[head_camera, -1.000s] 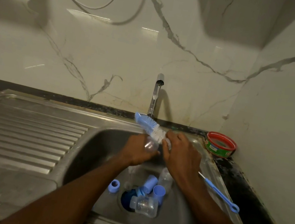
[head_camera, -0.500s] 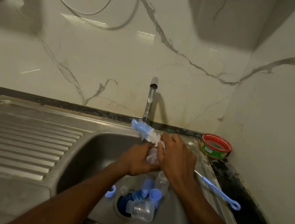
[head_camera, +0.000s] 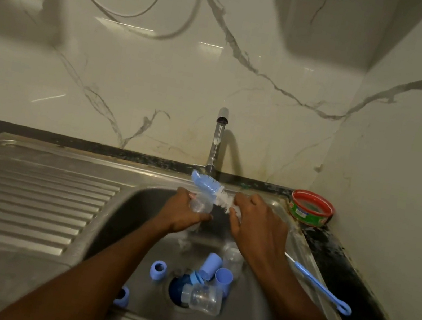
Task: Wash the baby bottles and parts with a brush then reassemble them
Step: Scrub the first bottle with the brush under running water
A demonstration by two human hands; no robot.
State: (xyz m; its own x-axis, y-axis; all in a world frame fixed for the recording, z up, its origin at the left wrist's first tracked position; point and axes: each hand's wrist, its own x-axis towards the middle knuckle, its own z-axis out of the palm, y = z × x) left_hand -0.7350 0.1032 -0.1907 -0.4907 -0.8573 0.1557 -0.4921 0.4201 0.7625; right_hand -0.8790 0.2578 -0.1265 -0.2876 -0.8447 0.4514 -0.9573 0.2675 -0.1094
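Note:
My left hand (head_camera: 181, 215) grips a small clear bottle (head_camera: 199, 204) over the sink basin (head_camera: 133, 216), under the tap. My right hand (head_camera: 257, 229) holds the bottle brush (head_camera: 208, 185) near its white bristles. The blue-and-white head points up-left, just above the bottle. The brush's thin blue handle (head_camera: 318, 286) sticks out behind that hand over the sink's right rim. In the basin lie another clear bottle (head_camera: 204, 300), an upright clear one (head_camera: 233, 258), two light-blue caps (head_camera: 210, 264) (head_camera: 223, 277) and two blue rings (head_camera: 158, 269) (head_camera: 123, 296).
The tap (head_camera: 216, 144) runs a thin stream between my hands. A ribbed steel draining board (head_camera: 24, 198) lies to the left. A red-rimmed green tub (head_camera: 311, 208) stands on the dark counter at the back right corner. Marble walls close in behind and on the right.
My hands have drawn slightly apart, and the brush head now lies above the bottle rather than against it. The parts in the basin have not moved.

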